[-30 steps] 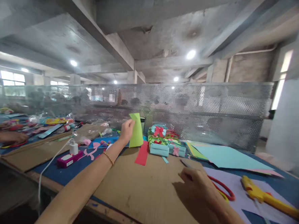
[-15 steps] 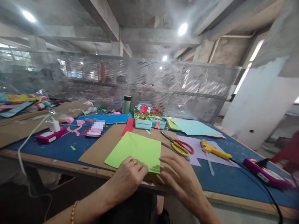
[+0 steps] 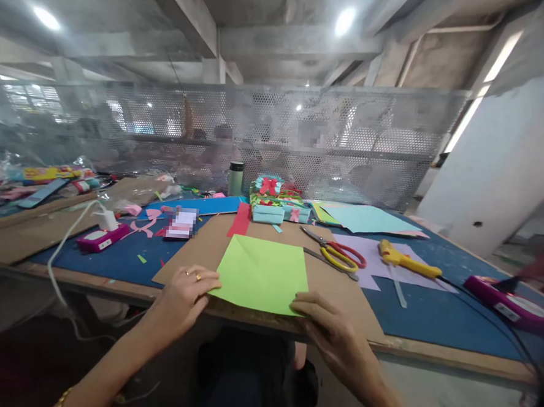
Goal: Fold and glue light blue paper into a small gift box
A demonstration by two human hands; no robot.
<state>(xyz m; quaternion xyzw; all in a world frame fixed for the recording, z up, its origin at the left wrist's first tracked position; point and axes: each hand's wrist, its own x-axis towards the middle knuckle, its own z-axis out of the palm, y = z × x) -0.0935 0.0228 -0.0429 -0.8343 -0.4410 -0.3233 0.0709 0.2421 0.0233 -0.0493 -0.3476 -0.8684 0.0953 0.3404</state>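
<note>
A sheet of lime-green paper [image 3: 262,273] lies over brown cardboard [image 3: 349,294] at the table's front edge. My left hand [image 3: 188,293], with rings on it, pinches the sheet's near left corner between thumb and fingers. At the near right corner, my right hand [image 3: 323,317] grips the paper, its fingers on top and the thumb out of sight. A faint crease shows near the sheet's far left corner. Right of the paper lie scissors [image 3: 338,253] with red and yellow handles.
A yellow glue gun [image 3: 407,261] rests on lilac paper [image 3: 364,276], its cord running to a purple box [image 3: 510,301]. Behind the sheet stand small blue paper boxes [image 3: 267,214] and a green bottle [image 3: 235,180]. A phone [image 3: 181,224] and another purple box [image 3: 101,238] lie left.
My left hand has moved left to the near left corner. My right hand has closed on the near right corner. The paper has turned, its near edge now facing me.
</note>
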